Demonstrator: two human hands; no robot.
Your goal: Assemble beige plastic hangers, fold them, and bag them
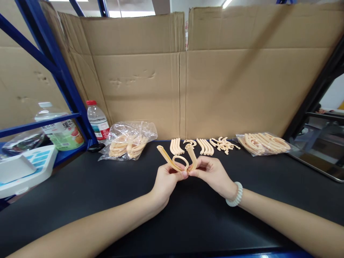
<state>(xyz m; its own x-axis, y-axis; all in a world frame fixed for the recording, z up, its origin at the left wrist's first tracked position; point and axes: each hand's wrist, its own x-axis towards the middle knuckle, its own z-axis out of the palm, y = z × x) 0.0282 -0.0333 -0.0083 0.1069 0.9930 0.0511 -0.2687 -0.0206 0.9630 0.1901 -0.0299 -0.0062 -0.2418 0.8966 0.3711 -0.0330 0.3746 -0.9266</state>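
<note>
My left hand [166, 183] and my right hand [214, 176] meet above the black table, both closed in a pinch on one beige plastic folding hanger. Its left arm [165, 154] slants up and away from my left fingers. The right arm [192, 156] rises from my right fingertips. Between the two arms curves a thin hook [180, 157]. My fingertips cover the joint where these pieces come together. Just beyond lie a row of hanger arms [176, 146], a second row of arms [205, 147], a few hooks [189, 142] and a pile of small beige parts [223, 144].
A clear bag of beige parts [129, 143] lies at the back left, and another bag [262, 143] at the back right. A red-capped bottle [98, 122], a larger bottle [63, 129] and a white-and-blue tray [37, 168] stand left. Cardboard [139, 79] walls the table's [107, 186] back.
</note>
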